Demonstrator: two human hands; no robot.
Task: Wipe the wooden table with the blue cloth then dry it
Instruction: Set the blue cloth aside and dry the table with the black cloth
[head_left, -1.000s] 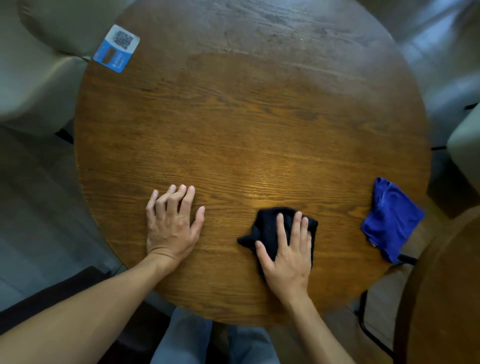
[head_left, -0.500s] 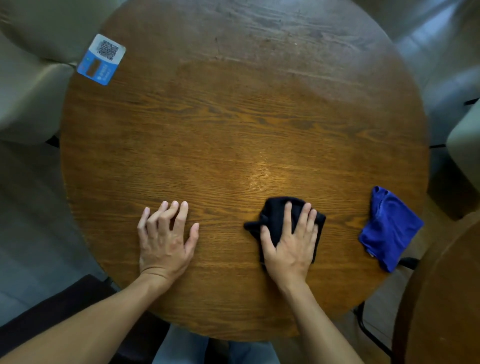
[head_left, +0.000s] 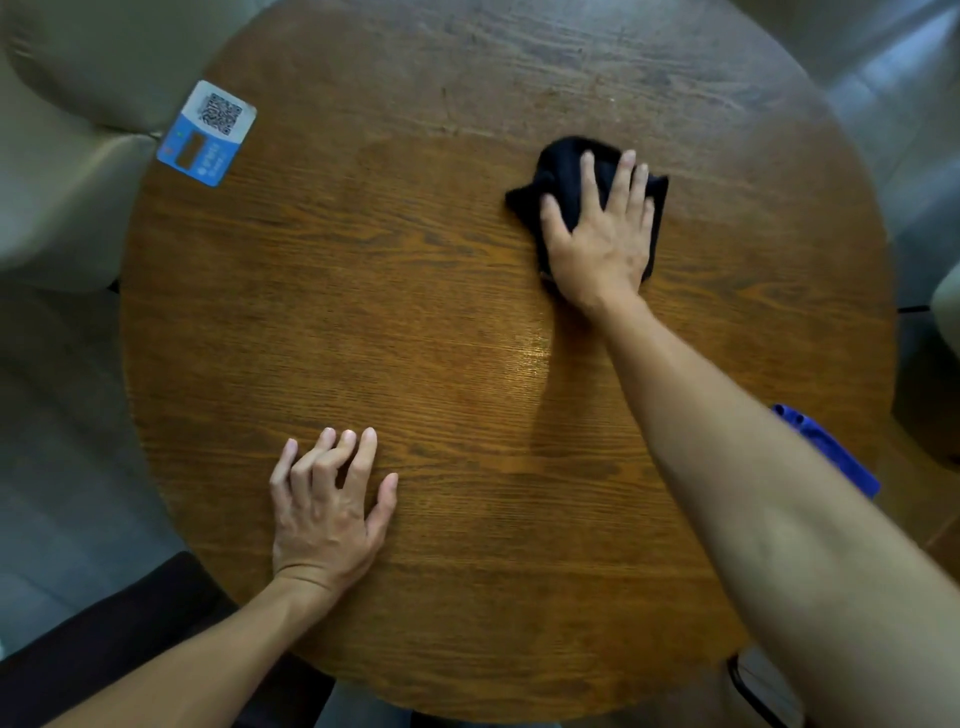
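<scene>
The round wooden table (head_left: 415, 312) fills the view. My right hand (head_left: 602, 234) lies flat on a black cloth (head_left: 566, 166), pressing it against the far right part of the tabletop with the arm stretched out. My left hand (head_left: 327, 509) rests on the near left part of the table, fingers spread, holding nothing. The blue cloth (head_left: 831, 452) lies at the table's right edge, mostly hidden behind my right forearm.
A blue and white QR-code card (head_left: 208, 132) is stuck at the table's far left edge. Pale upholstered chairs (head_left: 67, 156) stand to the left and at the right edge. Grey floor surrounds the table. A dark seat sits at bottom left.
My right hand has pushed the black cloth from the near middle of the table up to the far right. My left hand stayed in place, fingers slightly bent.
</scene>
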